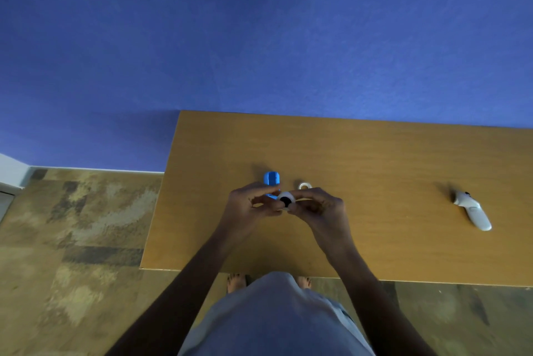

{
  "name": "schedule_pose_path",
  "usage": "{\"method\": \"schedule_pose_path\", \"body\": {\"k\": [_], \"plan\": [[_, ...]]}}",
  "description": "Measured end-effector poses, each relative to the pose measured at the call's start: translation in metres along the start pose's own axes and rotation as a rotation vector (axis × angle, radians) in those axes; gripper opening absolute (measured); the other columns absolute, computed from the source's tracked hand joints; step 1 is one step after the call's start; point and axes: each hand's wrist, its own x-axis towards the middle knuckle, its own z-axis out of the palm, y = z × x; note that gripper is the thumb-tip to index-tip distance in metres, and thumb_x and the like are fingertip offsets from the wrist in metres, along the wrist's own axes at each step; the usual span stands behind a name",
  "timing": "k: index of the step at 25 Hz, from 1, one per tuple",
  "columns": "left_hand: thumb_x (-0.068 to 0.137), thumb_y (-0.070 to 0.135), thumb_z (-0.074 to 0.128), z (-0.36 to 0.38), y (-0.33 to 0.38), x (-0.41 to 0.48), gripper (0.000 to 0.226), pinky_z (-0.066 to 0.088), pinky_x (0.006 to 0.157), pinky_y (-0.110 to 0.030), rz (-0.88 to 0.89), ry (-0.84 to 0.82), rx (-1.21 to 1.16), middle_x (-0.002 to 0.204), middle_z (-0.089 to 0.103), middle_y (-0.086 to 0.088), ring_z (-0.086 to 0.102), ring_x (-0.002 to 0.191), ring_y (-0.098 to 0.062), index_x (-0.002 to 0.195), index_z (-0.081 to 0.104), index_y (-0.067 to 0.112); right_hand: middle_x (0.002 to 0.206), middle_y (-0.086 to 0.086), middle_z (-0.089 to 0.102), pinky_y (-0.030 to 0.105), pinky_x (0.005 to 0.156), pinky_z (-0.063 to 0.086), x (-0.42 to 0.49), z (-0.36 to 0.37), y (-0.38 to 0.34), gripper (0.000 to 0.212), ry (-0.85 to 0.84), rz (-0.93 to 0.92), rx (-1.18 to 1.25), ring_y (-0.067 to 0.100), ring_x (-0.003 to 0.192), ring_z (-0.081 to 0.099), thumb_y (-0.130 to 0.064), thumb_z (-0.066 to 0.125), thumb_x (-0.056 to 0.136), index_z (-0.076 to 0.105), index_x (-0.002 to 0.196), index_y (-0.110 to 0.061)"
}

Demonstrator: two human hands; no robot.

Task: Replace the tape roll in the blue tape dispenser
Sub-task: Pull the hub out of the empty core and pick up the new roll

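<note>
The roll (pixel 286 199) looks light and stiff, a small ring that should take a pinch at its rim without deforming; its smooth outer face may slip, and I judge the rim edges or the core hole the safest places to hold. It is white with a dark centre, held just above the counter (pixel 360 159) between both hands. The left hand (pixel 248 204) has its grip pinched on the roll's left edge, and the right hand (pixel 320 207) pinches the right edge. The dispenser (pixel 271 182) is bright blue, small, hard plastic by its look, lying on the counter just behind the left fingers. A second pale ring (pixel 303 185) lies beside it.
</note>
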Motion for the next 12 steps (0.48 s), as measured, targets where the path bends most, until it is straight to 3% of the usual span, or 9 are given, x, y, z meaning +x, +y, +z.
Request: {"method": "schedule_pose_path", "body": {"k": [2,5,7,12], "plan": [[0.088,-0.004,0.083,0.002,0.004,-0.002,0.028,0.069,0.081,-0.034,0.021,-0.022,-0.037,0.099,0.076,0.000,0.079,0.090,-0.018,0.116,0.081,0.001,0.100,0.027,0.071,0.034,0.079,0.066,-0.002,0.002,-0.004,0.041,-0.007,-0.059,-0.002,0.022,0.088,0.082,0.006,0.089,0.080,0.085,0.095,-0.032],[0.088,-0.004,0.083,0.009,0.006,-0.004,0.021,0.070,0.079,-0.039,0.058,0.031,0.004,0.093,0.075,-0.001,0.078,0.087,-0.019,0.109,0.082,-0.002,0.097,0.024,0.074,0.050,0.078,0.064,-0.003,0.005,-0.006,0.038,0.068,-0.106,-0.045,0.039,0.089,0.078,0.002,0.091,0.080,0.084,0.092,-0.034],[0.088,-0.005,0.083,0.011,0.006,-0.005,0.019,0.070,0.079,-0.040,0.063,0.051,-0.012,0.093,0.075,-0.001,0.079,0.086,-0.022,0.106,0.083,0.001,0.094,0.022,0.074,0.052,0.077,0.063,-0.004,0.007,-0.007,0.036,0.087,-0.126,-0.054,0.042,0.088,0.076,0.000,0.092,0.080,0.083,0.091,-0.034],[0.089,0.009,0.086,0.004,0.004,-0.004,0.019,0.070,0.081,-0.038,0.070,-0.004,-0.001,0.101,0.080,0.001,0.082,0.093,-0.024,0.108,0.084,0.013,0.108,0.019,0.079,0.040,0.082,0.064,-0.003,-0.003,-0.009,0.030,-0.007,-0.107,0.032,0.032,0.094,0.081,0.006,0.088,0.082,0.082,0.102,-0.016]]}}
